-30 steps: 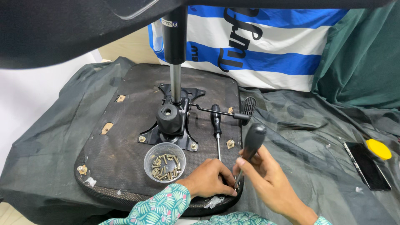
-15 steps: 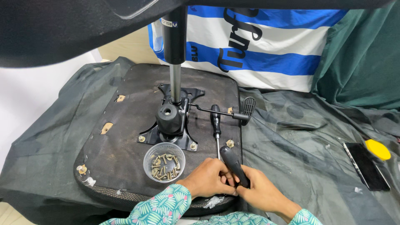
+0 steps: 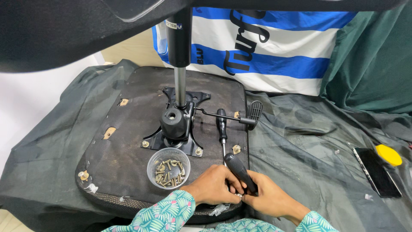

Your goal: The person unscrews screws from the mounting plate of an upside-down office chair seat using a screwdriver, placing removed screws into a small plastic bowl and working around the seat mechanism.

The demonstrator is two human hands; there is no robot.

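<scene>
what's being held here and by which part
The right hand grips a black-handled screwdriver around the lower part of its handle. The left hand pinches near its tip; what lies under those fingers is hidden.

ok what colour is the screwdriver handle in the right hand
Black, seen in the head view: the handle sits in the right hand.

Both hands meet at the near edge of the upturned chair seat, left hand touching right hand, a screwdriver handle rising between their fingers. Just left of the left fingers sits a cup of screws. Beyond the fingers lies a second screwdriver, the chair mechanism behind it. Far right of the fingers lies a phone on the cloth.
</scene>
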